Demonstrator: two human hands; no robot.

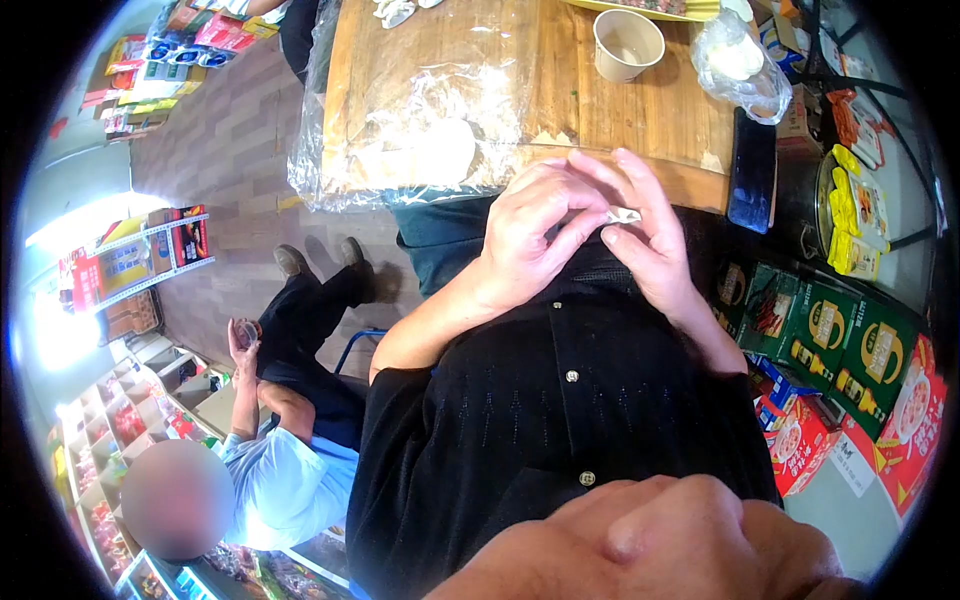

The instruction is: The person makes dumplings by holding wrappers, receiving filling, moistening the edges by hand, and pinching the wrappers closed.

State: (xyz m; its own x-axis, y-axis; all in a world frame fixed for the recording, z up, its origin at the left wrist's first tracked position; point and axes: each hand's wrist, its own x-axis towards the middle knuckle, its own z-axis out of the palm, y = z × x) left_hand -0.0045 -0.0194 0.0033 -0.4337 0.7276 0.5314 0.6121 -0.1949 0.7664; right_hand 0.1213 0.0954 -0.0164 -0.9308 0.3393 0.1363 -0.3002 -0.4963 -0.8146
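Note:
Over the near edge of the table, both my hands meet around a small pale folded piece (625, 215) that resembles dumpling dough. The thumb and fingers of my left hand (535, 225) pinch its left end. My right hand (652, 240) has its thumb and fingers around the other side, fingers partly raised. What is inside the piece is hidden. Beyond them on the wooden table (560, 100) stand a paper cup (628, 47) and a plastic bag (740, 75) with something white and round in it. Several small white dumpling-like pieces (395, 12) lie at the far edge.
Clear plastic sheeting (430, 110) covers the table's left part. A yellow tray (690, 10) with food sits at the far side; a dark phone (752, 170) lies at the right corner. Boxes (835, 340) stack at right. A seated person (290, 470) holds a small container at left.

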